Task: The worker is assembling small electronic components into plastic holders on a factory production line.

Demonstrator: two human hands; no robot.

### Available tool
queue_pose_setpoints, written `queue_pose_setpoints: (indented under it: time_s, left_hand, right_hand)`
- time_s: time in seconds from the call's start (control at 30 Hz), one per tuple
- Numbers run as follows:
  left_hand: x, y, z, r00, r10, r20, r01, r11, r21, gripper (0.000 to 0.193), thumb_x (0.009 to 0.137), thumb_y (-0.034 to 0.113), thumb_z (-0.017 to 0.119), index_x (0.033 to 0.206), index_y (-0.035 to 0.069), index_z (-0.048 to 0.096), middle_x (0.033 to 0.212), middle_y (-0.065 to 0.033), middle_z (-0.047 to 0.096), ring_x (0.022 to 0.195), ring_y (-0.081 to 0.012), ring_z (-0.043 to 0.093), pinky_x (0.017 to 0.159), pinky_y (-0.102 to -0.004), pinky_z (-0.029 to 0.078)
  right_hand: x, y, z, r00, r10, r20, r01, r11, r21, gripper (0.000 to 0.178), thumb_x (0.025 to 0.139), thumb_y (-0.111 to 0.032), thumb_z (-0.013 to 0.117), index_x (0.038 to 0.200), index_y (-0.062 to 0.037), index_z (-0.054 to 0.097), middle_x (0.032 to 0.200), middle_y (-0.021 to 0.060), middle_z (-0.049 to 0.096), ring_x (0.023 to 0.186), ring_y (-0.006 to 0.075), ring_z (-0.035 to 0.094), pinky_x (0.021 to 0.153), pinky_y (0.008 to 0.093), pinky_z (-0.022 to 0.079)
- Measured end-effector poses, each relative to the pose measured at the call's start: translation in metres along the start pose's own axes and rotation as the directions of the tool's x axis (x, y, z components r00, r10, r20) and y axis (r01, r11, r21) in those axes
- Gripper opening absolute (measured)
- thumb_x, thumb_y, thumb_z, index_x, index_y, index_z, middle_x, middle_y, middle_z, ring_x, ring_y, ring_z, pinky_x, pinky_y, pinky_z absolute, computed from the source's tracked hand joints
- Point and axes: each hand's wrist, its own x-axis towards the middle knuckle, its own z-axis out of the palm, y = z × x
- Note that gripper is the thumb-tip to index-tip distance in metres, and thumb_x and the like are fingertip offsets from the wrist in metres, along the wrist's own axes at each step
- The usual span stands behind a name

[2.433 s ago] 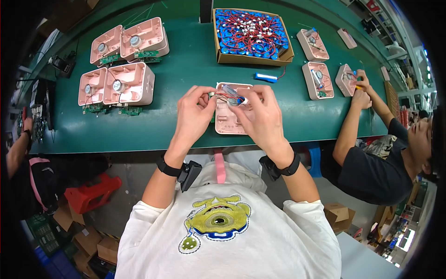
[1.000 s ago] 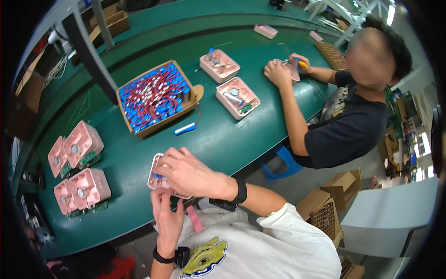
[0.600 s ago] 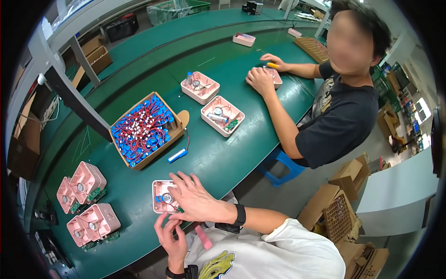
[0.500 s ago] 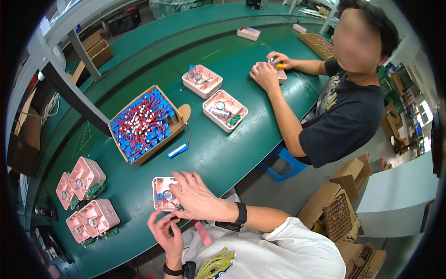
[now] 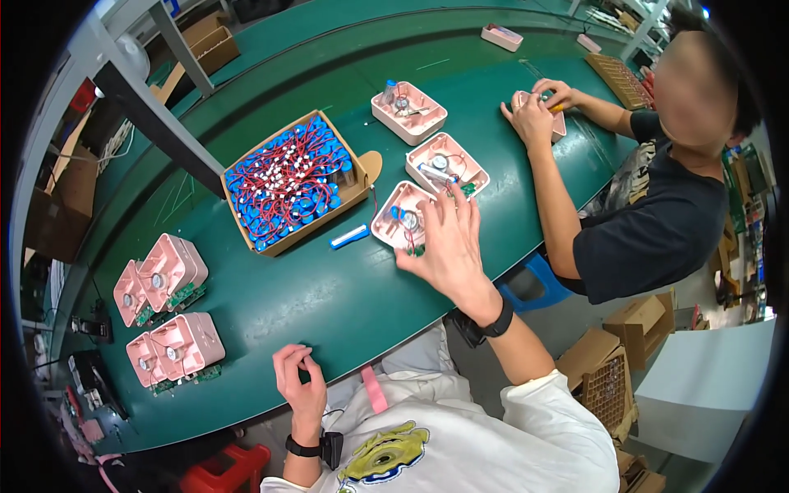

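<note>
Smooth green workbench [image 5: 288, 292], right hand [image 5: 450, 246] half-spread, gripping round-cornered pink plastic casing [image 5: 395, 230], left hand [image 5: 302, 386] nearer, loosely curled, empty

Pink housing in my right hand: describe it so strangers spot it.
On the green workbench, find the cardboard box of blue batteries. The open pink housing is to its right; unlike its two neighbours, it is gripped by your right hand.

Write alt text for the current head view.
The right hand grips an open pink housing beside a second housing on a green bench; the left hand, apparently empty, is by its near edge. A carton of blue batteries stands at left, a co-worker at right.
</note>
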Motion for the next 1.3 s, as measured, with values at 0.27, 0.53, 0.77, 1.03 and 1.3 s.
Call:
queue_pose_setpoints:
  time_s: [0.27, 0.53, 0.77, 1.03, 1.3]
  left_hand:
    - [0.002, 0.006, 0.0, 1.0, -0.019, -0.003, 0.019, 0.999, -0.03, 0.019, 0.089, -0.015, 0.063, 0.099, 0.0, 0.068, 0.107, -0.0132, 0.063, 0.081, -0.0196, 0.061, 0.066, -0.0284, 0.051]
    - [0.012, 0.009, -0.026, 0.998, -0.021, -0.056, 0.017, 0.997, -0.07, 0.022, 0.087, -0.015, 0.064, 0.101, 0.0, 0.071, 0.108, -0.0131, 0.064, 0.085, -0.0205, 0.065, 0.071, -0.0308, 0.053]
    - [0.01, -0.029, -0.13, 0.895, 0.089, -0.437, 0.073, 0.937, 0.34, 0.02, 0.091, -0.01, 0.064, 0.108, 0.0, 0.068, 0.114, -0.013, 0.063, 0.095, -0.0222, 0.063, 0.081, -0.0339, 0.052]
    - [0.035, -0.139, -0.241, 0.491, -0.121, -0.863, 0.494, 0.854, 0.161, 0.037, 0.101, 0.018, 0.068, 0.133, 0.002, 0.057, 0.126, -0.0129, 0.056, 0.118, -0.025, 0.055, 0.089, -0.0353, 0.051]
    - [0.052, -0.191, -0.303, 0.623, -0.752, -0.214, 0.59, 0.632, -0.502, 0.042, 0.101, 0.034, 0.067, 0.129, 0.004, 0.064, 0.119, -0.0071, 0.068, 0.111, -0.0161, 0.061, 0.089, -0.0286, 0.049]
  right_hand:
    - [0.023, 0.022, 0.018, 0.996, 0.094, 0.004, -0.094, 0.995, -0.029, 0.074, 0.074, -0.031, 0.087, 0.134, -0.0003, 0.055, 0.138, 0.0196, 0.053, 0.136, 0.0437, 0.05, 0.109, 0.0677, 0.039]
    - [0.06, 0.077, 0.017, 0.992, -0.118, -0.05, 0.116, 0.992, -0.039, 0.063, 0.083, -0.023, 0.084, 0.137, -0.0015, 0.059, 0.129, 0.0239, 0.064, 0.119, 0.0399, 0.062, 0.098, 0.0463, 0.053]
    - [0.02, -0.106, -0.049, 0.872, -0.407, 0.273, 0.244, 0.844, 0.477, 0.071, 0.085, -0.02, 0.085, 0.146, -0.001, 0.052, 0.142, 0.0242, 0.058, 0.131, 0.0416, 0.056, 0.111, 0.0475, 0.047]
    - [0.025, -0.296, 0.058, 0.635, -0.721, 0.277, 0.367, 0.598, 0.712, 0.106, 0.076, -0.022, 0.092, 0.161, -0.0101, 0.028, 0.157, 0.0374, 0.032, 0.138, 0.0561, 0.044, 0.113, 0.0553, 0.046]
    - [0.009, -0.32, 0.126, 0.676, -0.701, 0.229, 0.281, 0.532, 0.799, 0.108, 0.066, -0.02, 0.094, 0.156, -0.0166, 0.035, 0.143, 0.0311, 0.042, 0.127, 0.0538, 0.053, 0.105, 0.054, 0.052]
